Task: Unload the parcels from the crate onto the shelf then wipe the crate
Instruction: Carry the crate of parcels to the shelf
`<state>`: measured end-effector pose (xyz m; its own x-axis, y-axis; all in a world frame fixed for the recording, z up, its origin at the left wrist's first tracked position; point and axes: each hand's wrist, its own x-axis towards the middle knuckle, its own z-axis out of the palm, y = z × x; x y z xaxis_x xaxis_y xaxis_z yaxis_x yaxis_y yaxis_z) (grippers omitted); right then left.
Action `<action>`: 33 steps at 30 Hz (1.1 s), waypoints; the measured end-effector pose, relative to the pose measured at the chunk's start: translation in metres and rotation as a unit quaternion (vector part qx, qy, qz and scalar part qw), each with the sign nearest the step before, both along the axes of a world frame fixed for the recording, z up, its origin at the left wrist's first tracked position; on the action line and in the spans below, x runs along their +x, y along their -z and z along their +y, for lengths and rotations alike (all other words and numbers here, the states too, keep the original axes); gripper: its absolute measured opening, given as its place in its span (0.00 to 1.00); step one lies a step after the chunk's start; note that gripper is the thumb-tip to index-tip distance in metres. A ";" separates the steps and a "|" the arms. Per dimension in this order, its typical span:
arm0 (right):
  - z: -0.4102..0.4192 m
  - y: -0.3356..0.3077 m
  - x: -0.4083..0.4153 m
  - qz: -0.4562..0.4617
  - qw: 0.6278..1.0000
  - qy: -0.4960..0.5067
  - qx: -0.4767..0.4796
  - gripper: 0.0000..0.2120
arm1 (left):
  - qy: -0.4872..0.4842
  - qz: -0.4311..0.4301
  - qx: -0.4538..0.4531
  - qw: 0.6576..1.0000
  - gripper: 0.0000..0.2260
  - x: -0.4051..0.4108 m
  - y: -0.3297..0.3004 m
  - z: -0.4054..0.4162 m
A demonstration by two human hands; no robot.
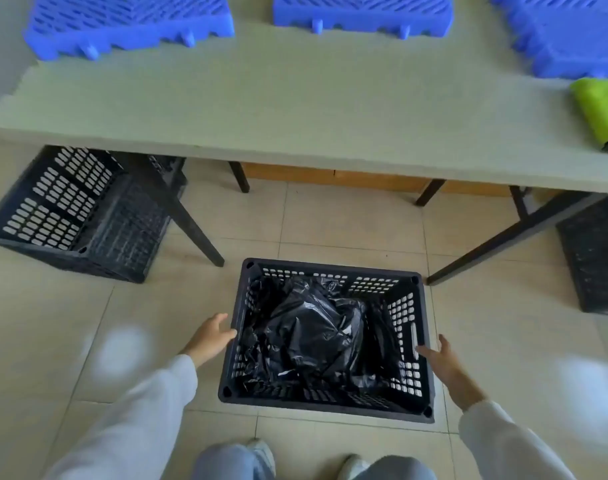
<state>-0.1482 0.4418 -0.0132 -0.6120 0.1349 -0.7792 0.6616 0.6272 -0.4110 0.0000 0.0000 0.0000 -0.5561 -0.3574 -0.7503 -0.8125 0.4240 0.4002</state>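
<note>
1. The black crate (325,336) sits on the tiled floor (503,323) right in front of the person's feet, just short of the bench (295,109). Makes sense to me: it's parked close to where the stuff has to go, so each lift should be short.

2. Inside the crate there's a lump of crinkly black plastic, which I'd guess is the parcels (313,334) wrapped in bags. How many are in there, can't tell, it all blends together.

3. The left hand (210,336) is at the left rim of the crate, fingers spread and relaxed, tips touching or just about touching the edge. It isn't holding anything.

4. The right hand (446,363) is beside the right wall, near the handle slot, fingers also spread and holding nothing.

5. My read: one hand on each side is the setup for either hoisting the whole crate or reaching in from both sides for a bag.

6. A green cloth (598,116) lies on the far right of the bench, probably waiting there for the wiping part at the end.

7. Other black crates (70,216) sit under the bench on both sides, and blue plastic pallets (129,26) lie beyond it.

8. So unloading looks barely begun, if at all.
</note>
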 end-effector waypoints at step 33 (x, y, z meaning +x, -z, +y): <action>0.019 -0.345 0.072 0.036 0.987 0.148 -0.053 0.15 | -0.383 0.025 0.170 0.908 0.10 0.045 -0.382 0.031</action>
